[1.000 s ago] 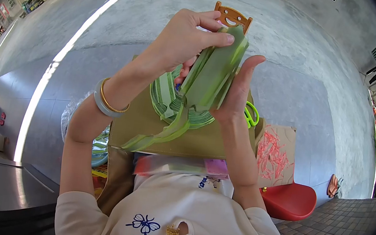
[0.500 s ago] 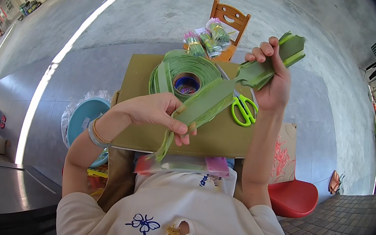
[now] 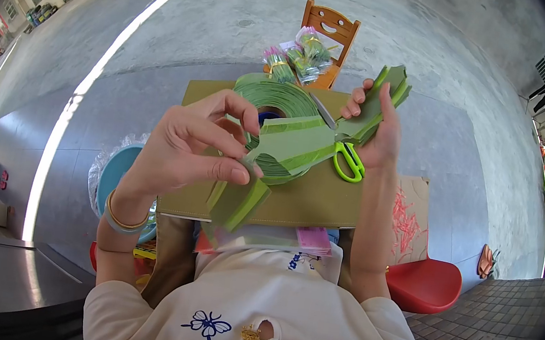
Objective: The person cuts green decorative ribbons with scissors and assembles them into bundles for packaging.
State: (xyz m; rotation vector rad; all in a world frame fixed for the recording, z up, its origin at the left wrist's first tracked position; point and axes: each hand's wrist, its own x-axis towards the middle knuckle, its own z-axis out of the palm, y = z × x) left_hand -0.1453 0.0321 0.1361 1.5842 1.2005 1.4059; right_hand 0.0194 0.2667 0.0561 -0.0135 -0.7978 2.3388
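Note:
A pleated green ribbon (image 3: 297, 142) stretches between my two hands above the table (image 3: 308, 209). My left hand (image 3: 200, 147) pinches it at a gathered spot, and a short folded end hangs below the fingers. Around the ribbon's other end, at the upper right, my right hand (image 3: 378, 129) is closed. Behind the ribbon lies a large roll of green ribbon (image 3: 275, 95), its core partly hidden. Scissors with bright green handles (image 3: 349, 163) rest beside the roll, partly covered by the ribbon.
Beyond the table, a wooden chair (image 3: 332, 23) holds wrapped green and pink bundles (image 3: 308, 54). A blue basin (image 3: 122, 174) is at the left. At the right are a red seat (image 3: 422, 286) and cardboard (image 3: 421, 189) with pink strips. Plastic packets (image 3: 311, 240) lie on the lap.
My left hand has risen and turned, now pinching a gathered point with the ribbon end spread below it. My right hand has moved slightly down and left, still holding the ribbon.

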